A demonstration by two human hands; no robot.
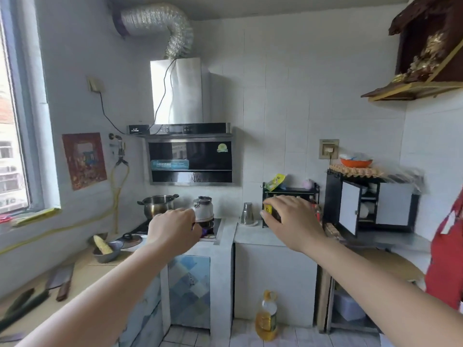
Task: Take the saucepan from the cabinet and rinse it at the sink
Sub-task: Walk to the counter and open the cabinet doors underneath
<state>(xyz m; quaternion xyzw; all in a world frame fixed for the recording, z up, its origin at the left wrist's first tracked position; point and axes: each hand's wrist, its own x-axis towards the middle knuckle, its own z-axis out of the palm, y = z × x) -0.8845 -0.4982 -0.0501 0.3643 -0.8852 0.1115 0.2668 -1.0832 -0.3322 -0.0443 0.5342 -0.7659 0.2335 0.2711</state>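
Both my arms are stretched forward in the air over the kitchen. My left hand hangs in front of the stove with fingers loosely curled down and nothing in it. My right hand is spread, palm down, in front of the black spice rack, also holding nothing. A small black cabinet stands on the counter at the right, its white left door swung open, with bowls on the shelves inside. No saucepan and no sink are in view.
On the stove stand a steel stockpot and a kettle. A steel cup sits on the counter. A bowl with corn, a cleaver and cucumbers lie on the left counter. An oil bottle stands on the floor. A person in red is at right.
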